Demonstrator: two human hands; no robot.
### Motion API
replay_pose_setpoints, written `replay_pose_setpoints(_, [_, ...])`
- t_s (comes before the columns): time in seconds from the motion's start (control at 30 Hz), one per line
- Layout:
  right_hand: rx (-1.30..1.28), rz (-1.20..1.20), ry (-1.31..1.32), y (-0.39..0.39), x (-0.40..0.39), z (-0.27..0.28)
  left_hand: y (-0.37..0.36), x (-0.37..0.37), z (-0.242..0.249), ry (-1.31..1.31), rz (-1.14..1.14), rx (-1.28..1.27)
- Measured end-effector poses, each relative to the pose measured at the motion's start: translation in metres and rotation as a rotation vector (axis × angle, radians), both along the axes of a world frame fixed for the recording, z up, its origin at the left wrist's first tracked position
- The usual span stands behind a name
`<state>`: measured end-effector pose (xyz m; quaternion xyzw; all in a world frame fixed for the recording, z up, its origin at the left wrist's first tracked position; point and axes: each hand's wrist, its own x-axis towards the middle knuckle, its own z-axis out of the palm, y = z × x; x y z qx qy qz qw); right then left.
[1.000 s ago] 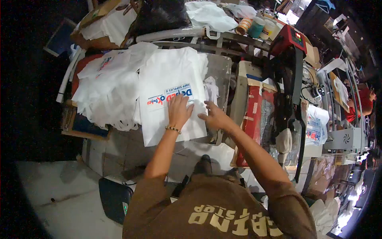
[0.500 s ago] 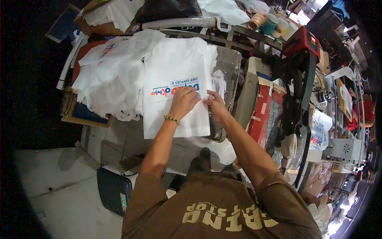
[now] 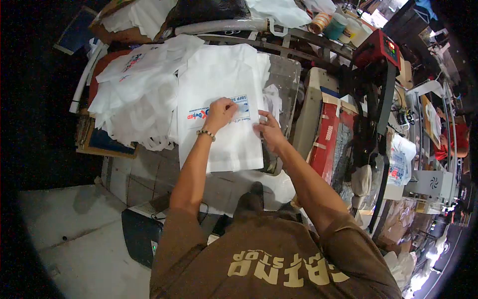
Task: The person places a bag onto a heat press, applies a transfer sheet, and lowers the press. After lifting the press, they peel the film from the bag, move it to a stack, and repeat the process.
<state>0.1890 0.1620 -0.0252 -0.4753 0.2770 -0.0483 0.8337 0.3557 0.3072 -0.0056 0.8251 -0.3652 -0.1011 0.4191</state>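
Note:
A white bag (image 3: 219, 149) with a blue and red print (image 3: 199, 114) lies flat in front of me, on top of other white bags. My left hand (image 3: 221, 113), with a beaded bracelet at its wrist, is over the print with its fingers curled together in a pinch. Whatever sits between those fingertips is too small to make out. My right hand (image 3: 270, 130) rests at the bag's right edge, its index finger and thumb apart on the edge. Part of the print is hidden by the left hand.
Left of the bag lies a loose pile of printed white bags (image 3: 134, 94). A heat press with a red control box (image 3: 381, 50) stands at the right. Several tubs (image 3: 336, 26) are at the back. A person in red (image 3: 455, 142) is at far right.
My left hand has shifted slightly left and its fingers have curled from lying flat on the print to a pinch. The right hand's finger and thumb have spread a little.

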Motion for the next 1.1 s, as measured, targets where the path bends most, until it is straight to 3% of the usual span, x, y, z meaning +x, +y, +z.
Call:
replay_pose_setpoints(0.27, [-0.085,0.047,0.054,-0.001,-0.003,0.006,0.000,0.017,0.001,0.120,0.013,0.029])
replay_pose_setpoints(0.47, [-0.048,0.046,0.027,-0.002,-0.004,0.001,-0.002,0.019,-0.001,0.031,0.092,0.018])
replay_pose_setpoints(0.63, [-0.073,0.049,0.037,-0.001,-0.004,0.004,0.000,0.029,-0.002,-0.195,0.028,0.024])
replay_pose_setpoints(1.1, [-0.069,0.039,0.060,0.002,-0.005,0.001,0.008,0.061,-0.007,-0.190,0.168,-0.015])
